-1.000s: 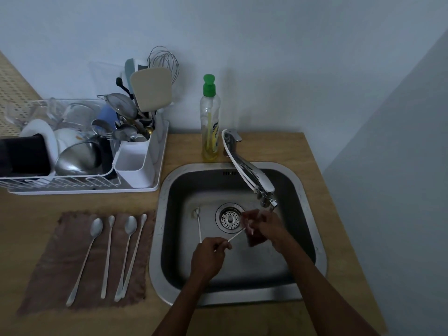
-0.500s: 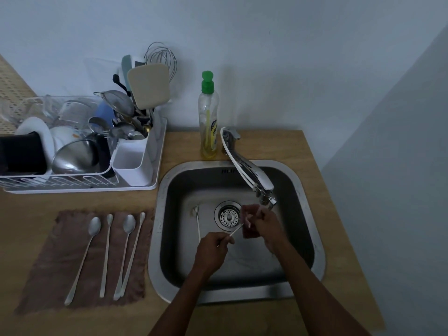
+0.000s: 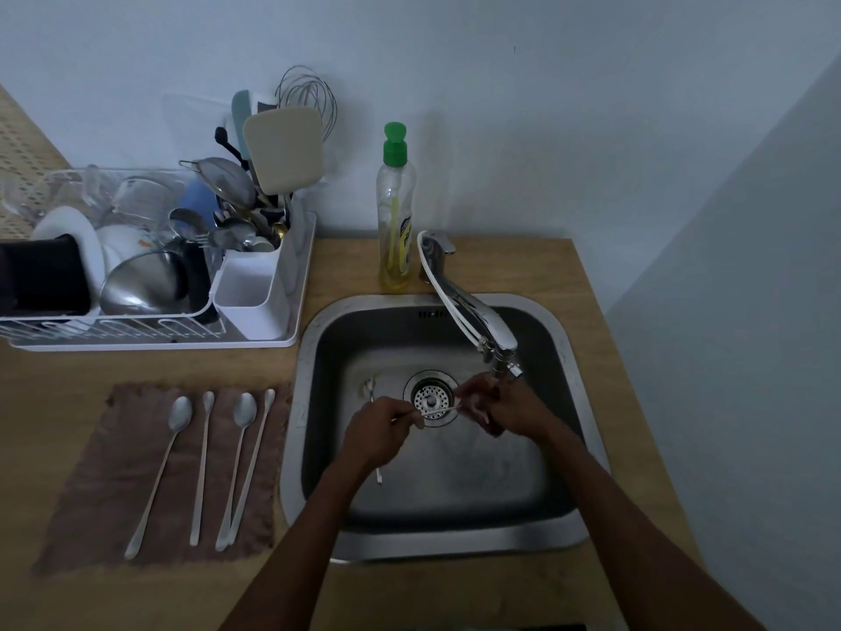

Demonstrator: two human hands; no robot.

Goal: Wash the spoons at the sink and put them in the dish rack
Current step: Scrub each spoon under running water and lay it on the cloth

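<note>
Where the wooden tabletop (image 3: 150,598) met a dim corner, a pale back wall (image 3: 546,107) and a side wall (image 3: 751,334) closed it in, and a steel sink (image 3: 455,546) sat sunk into the wood. A chrome tap (image 3: 468,307) reached out over the basin, with a green-capped soap bottle (image 3: 395,230) just beside its base. To the left stood a white dish rack (image 3: 159,343), crowded with bowls, cups and utensils. In front of it a brown cloth (image 3: 91,494) carried four spoons (image 3: 244,409) laid side by side, bowls away from the person.

Over the drain (image 3: 432,389) the left grip (image 3: 377,432) pinched the handle of a thin-handled spoon (image 3: 441,410), while the right grip (image 3: 509,409) was clenched round its bowl end, under the tap's spout. Whether the right grip held anything else as well could not be told. A second spoon (image 3: 369,385) lay on the sink floor, its middle hidden under the left grip.

Against half a second before, the left grip had come up toward the drain, covering that second spoon's handle, which had shown whole. The thin-handled spoon lay flatter and directly across the drain. The four spoons on the cloth had not moved.
</note>
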